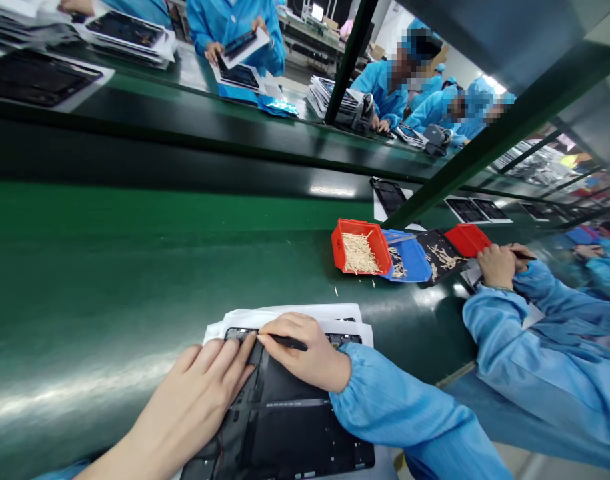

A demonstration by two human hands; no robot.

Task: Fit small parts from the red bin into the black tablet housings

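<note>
1. Nearest the camera, the open left hand (195, 393) lies flat with its fingers together, holding nothing and pressing on a flat black rectangular device panel (305, 440) directly beneath both hands.
2. Just right of it, the curled right hand (305, 350) pinches a slim black pen-like tool (285, 343), whose tip sits close to the left fingertips.
3. A slip of that tip could scratch the panel or jab the left fingers.
4. Under the panel's far edge, a white paper sheet (289, 315) could slide on the glossy green desk (109, 280) if pushed, shifting the panel.
5. Ahead of the hands, a red plastic bin (341, 247) holds a heap of pale slender strips (359, 253); a knock could spill more beside the 2 or 3 stray ones there.
6. Farther right, a blue plastic bin (415, 263) and a black tray (425, 240) hold fewer strips. A second red plastic bin (467, 240) shows no contents, and a co-worker's hand (497, 265) is beside it.
</note>
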